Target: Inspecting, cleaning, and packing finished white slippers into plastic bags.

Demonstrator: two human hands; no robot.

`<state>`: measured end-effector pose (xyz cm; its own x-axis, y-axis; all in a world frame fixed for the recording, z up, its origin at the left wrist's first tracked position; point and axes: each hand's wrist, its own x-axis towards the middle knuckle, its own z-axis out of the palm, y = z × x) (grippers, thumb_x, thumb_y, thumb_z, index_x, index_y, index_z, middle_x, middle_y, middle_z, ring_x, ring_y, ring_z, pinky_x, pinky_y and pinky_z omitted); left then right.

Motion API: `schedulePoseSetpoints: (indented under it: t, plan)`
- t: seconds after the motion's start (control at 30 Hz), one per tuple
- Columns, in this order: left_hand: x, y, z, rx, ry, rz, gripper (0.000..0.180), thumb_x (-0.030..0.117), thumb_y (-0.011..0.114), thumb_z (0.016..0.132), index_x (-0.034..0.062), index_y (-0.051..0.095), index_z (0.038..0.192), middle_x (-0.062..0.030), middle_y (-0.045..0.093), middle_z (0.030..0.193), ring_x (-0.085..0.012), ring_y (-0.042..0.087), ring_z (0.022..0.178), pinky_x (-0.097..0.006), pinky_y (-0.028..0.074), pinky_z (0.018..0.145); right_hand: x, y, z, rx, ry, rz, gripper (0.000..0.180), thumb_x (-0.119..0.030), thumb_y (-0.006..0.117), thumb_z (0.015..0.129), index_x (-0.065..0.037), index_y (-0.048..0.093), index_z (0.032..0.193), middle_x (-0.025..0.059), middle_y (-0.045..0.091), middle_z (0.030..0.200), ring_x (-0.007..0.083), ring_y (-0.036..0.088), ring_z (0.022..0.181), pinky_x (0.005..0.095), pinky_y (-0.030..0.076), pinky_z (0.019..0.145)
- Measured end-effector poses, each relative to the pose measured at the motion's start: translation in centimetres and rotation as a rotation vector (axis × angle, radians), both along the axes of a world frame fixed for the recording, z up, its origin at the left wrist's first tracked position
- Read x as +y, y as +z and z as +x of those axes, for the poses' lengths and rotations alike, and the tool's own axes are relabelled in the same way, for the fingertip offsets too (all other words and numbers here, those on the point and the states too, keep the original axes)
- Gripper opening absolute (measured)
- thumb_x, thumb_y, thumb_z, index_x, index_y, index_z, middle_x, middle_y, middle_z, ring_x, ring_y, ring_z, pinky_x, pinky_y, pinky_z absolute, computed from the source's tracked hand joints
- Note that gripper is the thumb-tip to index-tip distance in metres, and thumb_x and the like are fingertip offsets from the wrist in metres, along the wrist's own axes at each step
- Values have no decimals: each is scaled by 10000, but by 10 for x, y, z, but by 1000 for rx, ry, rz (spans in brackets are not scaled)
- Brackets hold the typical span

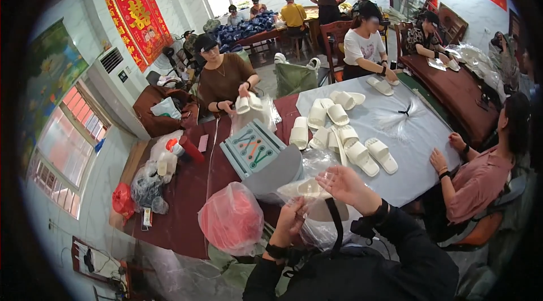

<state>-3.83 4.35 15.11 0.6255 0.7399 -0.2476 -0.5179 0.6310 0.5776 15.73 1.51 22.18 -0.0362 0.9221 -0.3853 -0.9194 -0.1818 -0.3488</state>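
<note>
A cream slipper (305, 189) lies inside a clear plastic bag in front of me, its toe end pointing left. My left hand (291, 219) pinches the near edge of that bag. At the bag's right side is my right hand (349, 189), palm showing and fingers stretched out against or just beside the plastic. Whether it touches the slipper itself I cannot tell. More clear plastic bags (322, 227) sit below my hands, partly hidden by a dark strap. Beyond them, several cream slippers (359, 157) lie in a loose pile on the table.
A grey-green box (251, 148) stands left of the slippers, near a pink bundle in plastic (231, 216). White fibre strands (403, 115) lie on the grey sheet (418, 159). Across the table a co-worker (223, 77) holds slippers; another person (478, 171) sits at right.
</note>
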Motion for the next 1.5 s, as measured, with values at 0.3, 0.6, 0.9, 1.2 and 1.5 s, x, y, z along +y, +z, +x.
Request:
schedulePoseSetpoints:
  t: [0.3, 0.6, 0.9, 1.2, 1.5]
  plan:
    - [20, -22, -15, 28, -9, -176, 143, 18, 486, 819, -44, 511, 946, -77, 559, 779, -76, 450, 541, -175, 400, 523, -12, 5, 11, -1979, -159, 641, 793, -365, 679, 674, -71, 289, 1299, 197, 235, 1338, 362, 224, 1237, 445, 193, 1004]
    - [1, 28, -5, 248, -173, -55, 155, 162, 500, 863, 65, 493, 742, 13, 445, 567, -40, 361, 415, -202, 314, 422, -10, -18, 5, -2376, 190, 746, 1106, -523, 707, 526, -102, 117, 1361, 185, 295, 1307, 358, 189, 1258, 565, 46, 999]
    - [-19, 23, -19, 284, -93, -17, 185, 246, 504, 863, 71, 511, 802, 0, 515, 544, -36, 302, 362, -169, 274, 388, -16, -48, 0, -2225, 434, 931, 357, -270, 645, 668, -68, 492, 919, 128, 544, 958, 325, 529, 902, 437, 394, 834]
    - [-26, -13, -118, 541, -198, 226, 201, 211, 493, 868, 48, 522, 982, -83, 611, 930, -62, 518, 573, -184, 413, 510, -21, -28, 9, -2192, 303, 754, 215, -121, 565, 710, -63, 496, 905, 152, 553, 751, 343, 546, 702, 400, 433, 586]
    - [-127, -187, -195, 1825, -713, 759, 817, 377, 695, 643, 98, 290, 1295, -163, 266, 1347, -314, 261, 1236, -455, 243, 996, -31, -23, 2, -1871, 21, 590, 230, -67, 637, 690, -10, 578, 905, 147, 588, 732, 258, 590, 604, 287, 457, 565]
